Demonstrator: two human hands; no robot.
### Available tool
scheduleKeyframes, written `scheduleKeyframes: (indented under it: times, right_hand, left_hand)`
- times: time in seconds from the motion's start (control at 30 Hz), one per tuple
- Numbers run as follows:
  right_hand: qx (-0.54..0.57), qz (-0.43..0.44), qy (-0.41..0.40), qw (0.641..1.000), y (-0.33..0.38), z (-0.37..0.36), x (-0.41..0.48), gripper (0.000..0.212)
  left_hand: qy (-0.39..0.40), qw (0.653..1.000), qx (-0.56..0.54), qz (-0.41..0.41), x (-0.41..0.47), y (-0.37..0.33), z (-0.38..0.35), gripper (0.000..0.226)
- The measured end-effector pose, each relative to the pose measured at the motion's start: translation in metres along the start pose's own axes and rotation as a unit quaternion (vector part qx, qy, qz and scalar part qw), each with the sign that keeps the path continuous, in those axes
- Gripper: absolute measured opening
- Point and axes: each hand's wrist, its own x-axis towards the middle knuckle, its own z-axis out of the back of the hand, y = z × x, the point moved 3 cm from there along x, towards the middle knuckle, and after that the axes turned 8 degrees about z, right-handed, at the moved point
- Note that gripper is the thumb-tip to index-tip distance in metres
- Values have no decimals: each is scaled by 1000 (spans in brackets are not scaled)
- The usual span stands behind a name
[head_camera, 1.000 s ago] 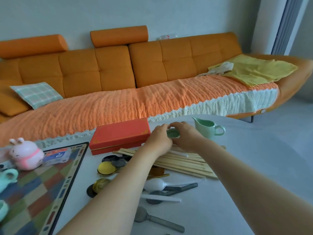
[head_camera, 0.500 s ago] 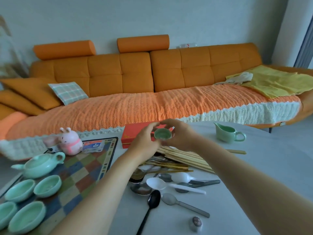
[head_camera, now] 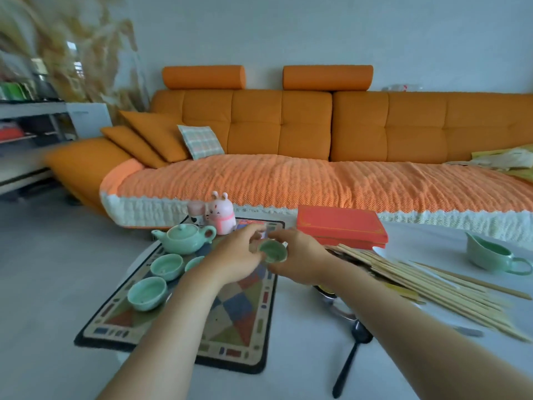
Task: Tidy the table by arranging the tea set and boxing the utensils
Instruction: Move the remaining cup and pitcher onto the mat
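We find a pale wall [head_camera: 288,30] behind a long orange sofa [head_camera: 305,122] carrying two bolsters [head_camera: 203,77]. An orange cover [head_camera: 288,180] with white edging lies over the seat; a plaid cushion [head_camera: 201,141] leans at its left. A shelf [head_camera: 28,122] and dried grass [head_camera: 95,53] stand far left on grey floor [head_camera: 43,255].

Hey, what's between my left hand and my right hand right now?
A small green teacup, held from either side by the left hand and the right hand; the head view shows it.
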Motion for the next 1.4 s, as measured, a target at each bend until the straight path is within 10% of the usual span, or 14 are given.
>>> scheduleKeyframes:
  times: [0.33, 0.87, 1.4]
  right_hand:
    - [-41, 24, 151, 987, 46, -51, 17, 69]
    - [20, -3, 173, 985, 64, -52, -4, 81]
    - [-28, -135, -120, 983, -89, 128, -113, 40]
  left_hand:
    - [0, 988, 153, 29, -30, 65, 49, 26]
    - [58, 977, 195, 64, -52, 60, 52, 55]
    - [26, 993, 17, -110, -11, -142, -92, 34]
